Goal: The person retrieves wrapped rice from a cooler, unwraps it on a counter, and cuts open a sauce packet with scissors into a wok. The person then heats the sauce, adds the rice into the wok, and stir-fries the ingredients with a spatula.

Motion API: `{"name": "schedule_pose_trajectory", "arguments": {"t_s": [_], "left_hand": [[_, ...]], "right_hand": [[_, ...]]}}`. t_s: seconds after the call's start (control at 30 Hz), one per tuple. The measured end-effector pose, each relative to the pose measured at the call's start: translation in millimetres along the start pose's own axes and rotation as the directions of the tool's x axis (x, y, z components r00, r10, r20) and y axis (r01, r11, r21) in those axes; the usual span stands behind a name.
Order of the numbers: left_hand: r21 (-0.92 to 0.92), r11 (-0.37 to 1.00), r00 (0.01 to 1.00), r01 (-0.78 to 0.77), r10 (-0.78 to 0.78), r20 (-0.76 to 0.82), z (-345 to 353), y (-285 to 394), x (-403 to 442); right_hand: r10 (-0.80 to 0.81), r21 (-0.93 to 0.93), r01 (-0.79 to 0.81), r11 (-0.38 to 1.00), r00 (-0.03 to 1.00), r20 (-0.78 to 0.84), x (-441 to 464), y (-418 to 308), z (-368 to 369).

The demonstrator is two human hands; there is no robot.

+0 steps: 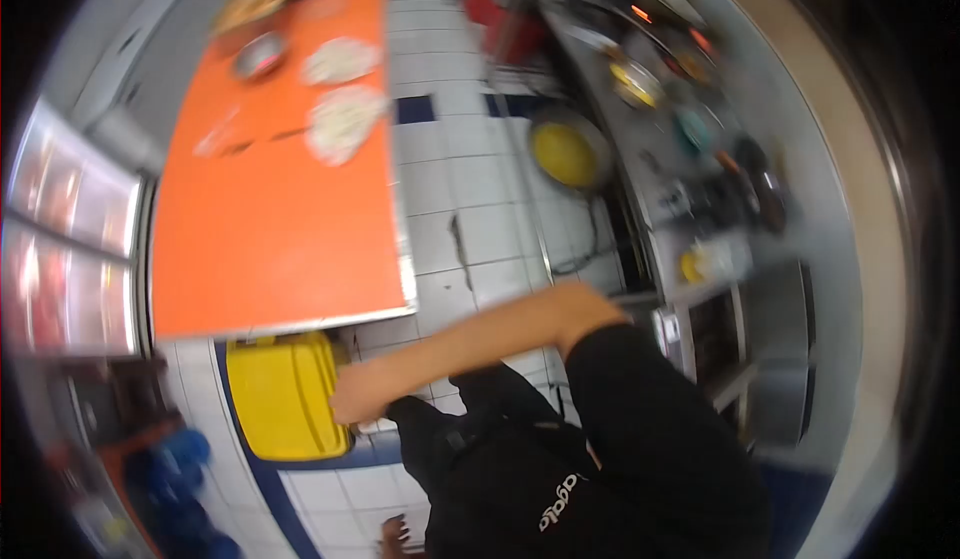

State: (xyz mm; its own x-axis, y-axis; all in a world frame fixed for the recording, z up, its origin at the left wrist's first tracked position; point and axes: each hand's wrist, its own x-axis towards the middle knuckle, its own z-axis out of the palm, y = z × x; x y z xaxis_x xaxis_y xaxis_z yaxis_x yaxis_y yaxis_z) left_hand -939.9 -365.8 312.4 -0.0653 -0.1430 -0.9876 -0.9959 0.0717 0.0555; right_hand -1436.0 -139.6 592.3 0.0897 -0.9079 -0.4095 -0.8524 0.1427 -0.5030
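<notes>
My right arm reaches leftward across my body, and my right hand (358,393) is at the right edge of a yellow lidded bin (285,396). Blur hides its fingers, so I cannot tell whether it grips the bin or only overlaps it in view. Low in the picture, my left hand (393,537) hangs beside my black shirt with its fingers apart and nothing visible in them. The bin stands on the tiled floor at the near end of an orange-topped table (275,249).
Two pale flat dough pieces (345,124) and a metal bowl (259,56) rest on the table. A pan with yellow contents (566,152) is right of the aisle, beside a cluttered counter (650,149). A lit glass-door fridge (75,229) and blue containers (180,479) are left.
</notes>
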Motion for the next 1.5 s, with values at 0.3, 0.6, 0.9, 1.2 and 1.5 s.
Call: {"name": "schedule_pose_trajectory", "arguments": {"t_s": [0.3,0.6,0.9,1.2,1.5], "left_hand": [[0.196,0.811,0.833,-0.551,0.550,0.066,86,406,-65],[0.123,0.309,0.331,-0.943,0.838,0.433,346,682,-203],[0.115,0.446,0.413,-0.888,0.662,0.626,592,869,-221],[0.180,0.115,0.167,-0.977,-0.111,0.980,878,895,-246],[-0.091,-0.651,0.041,-0.754,-0.184,0.982,972,790,-283]], "right_hand": [[0.075,-0.052,-0.147,0.988,0.739,-0.669,-206,-4,-78],[0.310,0.012,-0.407,0.913,0.675,-0.669,-445,26,-78],[0.407,0.923,0.139,0.358,-0.913,-0.021,-807,5,121],[0.259,0.676,0.737,-0.010,-0.651,0.713,-868,77,231],[0.233,0.696,0.689,-0.201,-0.657,0.717,-908,-14,167]]}}
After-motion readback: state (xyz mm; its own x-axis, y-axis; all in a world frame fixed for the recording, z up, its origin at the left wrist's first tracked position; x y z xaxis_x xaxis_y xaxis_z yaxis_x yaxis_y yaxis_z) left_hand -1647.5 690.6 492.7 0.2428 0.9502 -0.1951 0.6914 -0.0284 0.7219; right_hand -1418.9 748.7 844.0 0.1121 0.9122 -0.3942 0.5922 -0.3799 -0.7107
